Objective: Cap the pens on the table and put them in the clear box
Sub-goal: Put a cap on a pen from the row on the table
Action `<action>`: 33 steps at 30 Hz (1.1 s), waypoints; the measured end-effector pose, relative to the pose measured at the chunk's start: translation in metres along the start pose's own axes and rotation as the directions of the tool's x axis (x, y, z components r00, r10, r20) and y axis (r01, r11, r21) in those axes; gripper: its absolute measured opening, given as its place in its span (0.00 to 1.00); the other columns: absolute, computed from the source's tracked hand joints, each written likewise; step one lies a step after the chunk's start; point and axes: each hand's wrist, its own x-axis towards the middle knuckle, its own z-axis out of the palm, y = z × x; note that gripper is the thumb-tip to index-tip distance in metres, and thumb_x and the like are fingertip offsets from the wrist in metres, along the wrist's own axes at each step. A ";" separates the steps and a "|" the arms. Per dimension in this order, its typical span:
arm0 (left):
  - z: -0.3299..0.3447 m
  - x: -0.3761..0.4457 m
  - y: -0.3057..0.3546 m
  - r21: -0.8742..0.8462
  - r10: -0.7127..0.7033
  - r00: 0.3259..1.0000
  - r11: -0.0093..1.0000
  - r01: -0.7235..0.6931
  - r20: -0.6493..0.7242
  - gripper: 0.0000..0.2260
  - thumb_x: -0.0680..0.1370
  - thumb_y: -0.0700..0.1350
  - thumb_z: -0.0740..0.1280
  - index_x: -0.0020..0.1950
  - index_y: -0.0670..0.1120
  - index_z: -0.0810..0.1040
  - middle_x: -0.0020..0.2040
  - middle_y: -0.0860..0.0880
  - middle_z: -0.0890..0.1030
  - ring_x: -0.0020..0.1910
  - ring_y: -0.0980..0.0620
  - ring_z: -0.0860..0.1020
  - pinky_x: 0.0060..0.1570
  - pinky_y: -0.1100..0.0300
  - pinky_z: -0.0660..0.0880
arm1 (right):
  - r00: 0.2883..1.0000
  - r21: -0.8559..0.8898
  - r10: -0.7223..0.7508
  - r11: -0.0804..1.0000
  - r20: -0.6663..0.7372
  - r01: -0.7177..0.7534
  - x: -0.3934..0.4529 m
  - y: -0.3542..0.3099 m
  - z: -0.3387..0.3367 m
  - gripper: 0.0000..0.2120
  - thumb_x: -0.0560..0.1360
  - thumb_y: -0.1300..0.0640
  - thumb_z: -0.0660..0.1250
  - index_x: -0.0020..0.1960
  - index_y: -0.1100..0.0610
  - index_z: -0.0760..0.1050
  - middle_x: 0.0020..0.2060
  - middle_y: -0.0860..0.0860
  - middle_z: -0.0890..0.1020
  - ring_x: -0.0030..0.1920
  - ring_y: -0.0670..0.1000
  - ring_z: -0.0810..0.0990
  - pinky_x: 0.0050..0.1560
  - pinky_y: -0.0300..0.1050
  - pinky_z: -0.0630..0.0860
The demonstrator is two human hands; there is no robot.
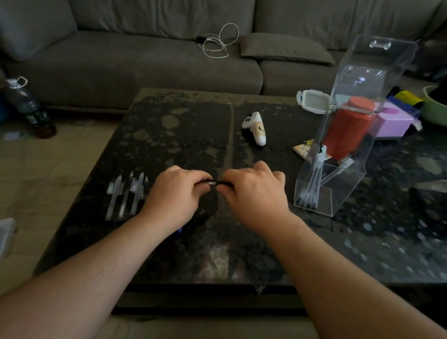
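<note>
So this is looking like somewhere around the middle of the job, maybe a bit past it. The clear box (331, 167) is standing upright toward the right side of the coffee table (246, 261), lid flipped up, and a handful of capped pens (312, 182) are already sitting in it, leaning against its left wall with their dark ends down at the bottom. Right now both hands are working on one more dark pen (219, 183) in the middle of the table, a little toward the near edge. The left hand (175, 194) is curling its fingers tight around one end and the right hand (253, 196) is pinching the other end, knuckles almost touching, so I'm guessing the cap is getting pushed on, though the pen is mostly hidden and I can't tell if it's seated. What's left: a small row of clear pieces (126, 196) is lying near the table's left edge, just beside the left hand. They're blurry, so I can't say whether they're caps, pens or both, or exactly how many. There's also a bit of something blue (179, 230) peeking out under the left wrist, too hidden to call. The white controller (255, 128) farther back isn't getting in the way.
</note>
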 end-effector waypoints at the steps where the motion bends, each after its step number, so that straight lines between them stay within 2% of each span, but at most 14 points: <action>1: 0.001 0.001 0.000 -0.029 -0.011 1.000 1.000 0.011 -0.002 0.12 0.83 0.48 0.68 0.66 0.54 0.82 0.51 0.54 0.78 0.57 0.49 0.77 0.56 0.56 0.72 | 1.000 0.026 -0.001 1.000 0.001 0.001 0.000 -0.001 -0.003 0.10 0.83 0.42 0.61 0.55 0.45 0.77 0.51 0.45 0.81 0.56 0.53 0.72 0.49 0.53 0.64; 4: 0.003 0.003 0.000 -0.141 -0.061 0.998 0.988 0.061 0.007 0.15 0.83 0.52 0.67 0.69 0.58 0.78 0.52 0.59 0.79 0.55 0.54 0.78 0.55 0.56 0.75 | 0.999 0.166 0.032 0.986 -0.005 -0.030 -0.003 0.001 -0.018 0.07 0.83 0.47 0.64 0.58 0.46 0.78 0.50 0.45 0.81 0.54 0.51 0.71 0.52 0.56 0.72; 7: 0.003 0.006 0.003 -0.239 -0.042 0.997 0.970 0.056 0.064 0.15 0.83 0.53 0.65 0.70 0.57 0.77 0.48 0.62 0.80 0.54 0.57 0.78 0.57 0.53 0.76 | 0.976 0.270 0.084 0.962 -0.202 -0.027 -0.007 0.009 -0.052 0.11 0.81 0.53 0.67 0.63 0.46 0.78 0.53 0.46 0.84 0.54 0.53 0.74 0.55 0.60 0.76; 8: 0.004 0.006 0.004 -0.255 -0.027 0.996 0.966 0.047 0.082 0.15 0.84 0.53 0.65 0.70 0.56 0.77 0.47 0.62 0.80 0.53 0.57 0.78 0.58 0.52 0.76 | 0.940 0.322 0.122 0.947 -0.320 -0.013 -0.007 0.014 -0.067 0.13 0.80 0.56 0.68 0.63 0.46 0.78 0.53 0.46 0.84 0.53 0.53 0.76 0.54 0.59 0.77; 10: 0.007 0.004 0.007 -0.261 0.019 0.995 0.965 0.007 0.100 0.14 0.84 0.52 0.64 0.69 0.54 0.79 0.47 0.61 0.81 0.53 0.58 0.78 0.57 0.52 0.77 | 0.809 0.470 0.277 0.883 -0.518 -0.001 -0.009 0.028 -0.098 0.18 0.79 0.60 0.68 0.63 0.42 0.74 0.52 0.46 0.84 0.50 0.51 0.81 0.51 0.53 0.79; 12: 0.010 0.002 0.012 -0.245 0.048 0.993 0.969 -0.021 0.106 0.14 0.84 0.53 0.64 0.69 0.54 0.80 0.48 0.62 0.80 0.53 0.59 0.77 0.57 0.55 0.76 | 0.668 0.560 0.436 0.828 -0.603 -0.034 -0.018 0.049 -0.119 0.25 0.79 0.61 0.69 0.66 0.37 0.67 0.51 0.45 0.84 0.46 0.46 0.83 0.47 0.44 0.79; 14: 0.015 0.001 0.018 -0.225 0.057 0.991 0.974 -0.028 0.122 0.14 0.84 0.53 0.64 0.68 0.55 0.79 0.49 0.64 0.78 0.53 0.61 0.75 0.52 0.66 0.71 | 0.628 0.547 0.481 0.831 -0.612 -0.103 -0.030 0.070 -0.123 0.31 0.78 0.62 0.69 0.71 0.36 0.62 0.50 0.42 0.82 0.45 0.43 0.82 0.47 0.42 0.78; 16: 0.018 -0.002 0.026 -0.185 0.081 0.988 0.981 -0.055 0.134 0.13 0.84 0.54 0.64 0.68 0.57 0.79 0.47 0.66 0.75 0.51 0.63 0.72 0.45 0.72 0.63 | 0.661 0.524 0.518 0.824 -0.542 -0.216 -0.039 0.085 -0.115 0.34 0.78 0.63 0.68 0.74 0.37 0.60 0.49 0.43 0.81 0.45 0.46 0.83 0.49 0.46 0.79; 19: 0.024 -0.006 0.035 -0.208 0.138 0.983 0.972 -0.111 0.121 0.14 0.84 0.54 0.65 0.69 0.57 0.79 0.45 0.67 0.73 0.50 0.63 0.73 0.47 0.72 0.66 | 0.720 0.471 0.506 0.837 -0.475 -0.277 -0.041 0.096 -0.103 0.33 0.77 0.63 0.69 0.74 0.36 0.63 0.48 0.41 0.81 0.45 0.46 0.83 0.49 0.47 0.78; 21: 0.027 -0.007 0.041 -0.224 0.166 0.978 0.965 -0.134 0.127 0.14 0.83 0.53 0.65 0.69 0.57 0.79 0.46 0.67 0.72 0.52 0.62 0.74 0.50 0.69 0.69 | 0.779 0.403 0.450 0.872 -0.436 -0.278 -0.041 0.098 -0.096 0.29 0.78 0.60 0.70 0.72 0.38 0.66 0.48 0.43 0.82 0.44 0.47 0.83 0.49 0.46 0.79; 24: 0.031 -0.010 0.051 -0.228 0.220 0.968 0.955 -0.189 0.124 0.14 0.84 0.52 0.65 0.69 0.56 0.79 0.46 0.69 0.70 0.54 0.61 0.74 0.55 0.64 0.72 | 0.868 0.214 0.367 0.927 -0.336 -0.309 -0.041 0.102 -0.083 0.19 0.80 0.54 0.70 0.68 0.43 0.71 0.49 0.50 0.83 0.48 0.55 0.80 0.50 0.54 0.78; 27: 0.035 -0.011 0.059 -0.229 0.240 0.961 0.952 -0.205 0.134 0.14 0.84 0.48 0.65 0.69 0.56 0.79 0.47 0.70 0.69 0.55 0.62 0.73 0.58 0.63 0.72 | 0.892 0.068 0.336 0.941 -0.303 -0.331 -0.039 0.104 -0.076 0.08 0.82 0.52 0.67 0.61 0.48 0.80 0.48 0.51 0.84 0.56 0.60 0.76 0.53 0.57 0.71; 30: 0.039 -0.011 0.061 -0.239 0.256 0.956 0.946 -0.219 0.141 0.14 0.84 0.48 0.65 0.70 0.57 0.78 0.51 0.66 0.73 0.57 0.63 0.72 0.60 0.62 0.73 | 0.900 0.050 0.354 0.934 -0.256 -0.353 -0.038 0.102 -0.078 0.09 0.83 0.51 0.64 0.58 0.49 0.82 0.53 0.48 0.83 0.60 0.58 0.72 0.52 0.54 0.66; 33: 0.038 -0.011 0.061 -0.242 0.264 0.955 0.943 -0.226 0.135 0.14 0.84 0.47 0.65 0.69 0.57 0.78 0.54 0.63 0.77 0.58 0.63 0.73 0.60 0.61 0.74 | 0.905 0.043 0.319 0.946 -0.281 -0.320 -0.041 0.099 -0.074 0.10 0.82 0.52 0.66 0.60 0.48 0.83 0.59 0.49 0.81 0.62 0.58 0.70 0.56 0.58 0.69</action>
